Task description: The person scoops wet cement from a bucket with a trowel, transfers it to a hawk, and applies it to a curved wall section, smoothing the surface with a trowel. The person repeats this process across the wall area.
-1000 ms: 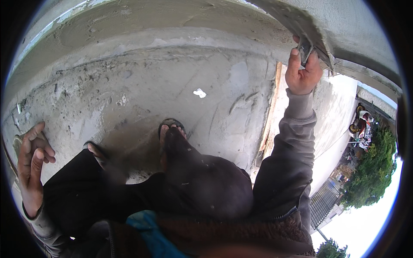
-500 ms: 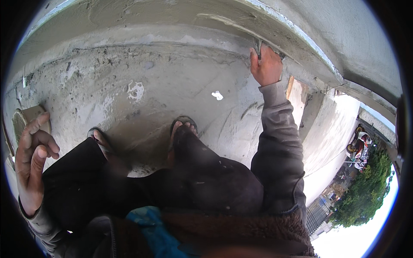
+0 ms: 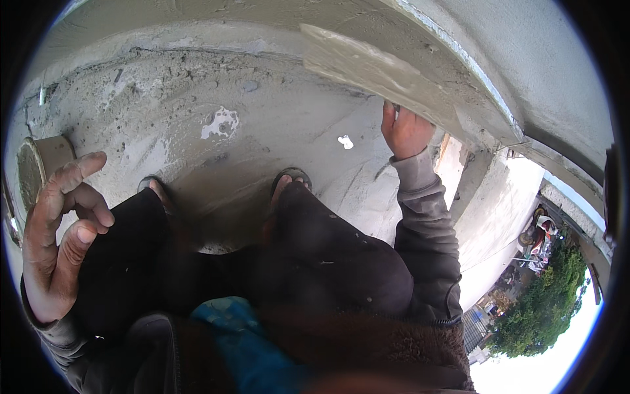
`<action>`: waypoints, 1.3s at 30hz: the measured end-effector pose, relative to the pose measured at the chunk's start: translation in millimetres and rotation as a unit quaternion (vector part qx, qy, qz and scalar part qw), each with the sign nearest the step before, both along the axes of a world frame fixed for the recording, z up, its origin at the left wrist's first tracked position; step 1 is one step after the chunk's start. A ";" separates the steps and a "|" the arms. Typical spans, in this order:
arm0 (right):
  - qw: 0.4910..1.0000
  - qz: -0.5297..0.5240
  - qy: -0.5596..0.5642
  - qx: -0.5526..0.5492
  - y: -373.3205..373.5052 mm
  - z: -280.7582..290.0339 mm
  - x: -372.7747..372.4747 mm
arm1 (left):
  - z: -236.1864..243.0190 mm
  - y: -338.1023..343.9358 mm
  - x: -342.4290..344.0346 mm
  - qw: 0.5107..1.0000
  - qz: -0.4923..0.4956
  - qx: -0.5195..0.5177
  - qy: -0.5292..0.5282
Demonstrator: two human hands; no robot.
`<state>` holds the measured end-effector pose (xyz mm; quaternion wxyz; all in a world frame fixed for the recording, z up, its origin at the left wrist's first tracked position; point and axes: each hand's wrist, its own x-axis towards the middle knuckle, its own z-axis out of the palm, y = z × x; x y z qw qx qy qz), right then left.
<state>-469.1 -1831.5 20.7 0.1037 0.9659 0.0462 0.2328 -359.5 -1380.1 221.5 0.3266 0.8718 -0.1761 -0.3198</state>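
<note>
My right hand [image 3: 408, 131] is closed round the handle of a plastering trowel [image 3: 377, 71], the handle mostly hidden by my fingers and the blade. The long blade is tilted so that its face shows, coated in wet grey mortar. It lies close along the wet, smoothed band of the wall [image 3: 216, 14]; whether it touches there I cannot tell. On the left, my left hand [image 3: 65, 236] is raised in the air with curled fingers apart and nothing in them. Its fingers and thumb look dusty with mortar.
Beyond my left hand stands a round bucket [image 3: 56, 156]. Both my sandalled feet [image 3: 292, 180] are on the rough, mortar-smeared floor [image 3: 177, 151]. A white scrap [image 3: 345, 142] lies there. A pale ledge edge [image 3: 459, 58] runs at upper right; a tree [image 3: 538, 302] shows outside.
The trowel has turned from nearly edge-on to showing its coated face, and my right hand is slightly lower. My left hand has shifted right in the picture.
</note>
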 end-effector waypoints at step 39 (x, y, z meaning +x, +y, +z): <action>0.971 -0.027 0.205 0.122 167.4 -34.9 156.1 | 22.5 62.8 -6.9 0.965 -0.198 -0.143 -0.095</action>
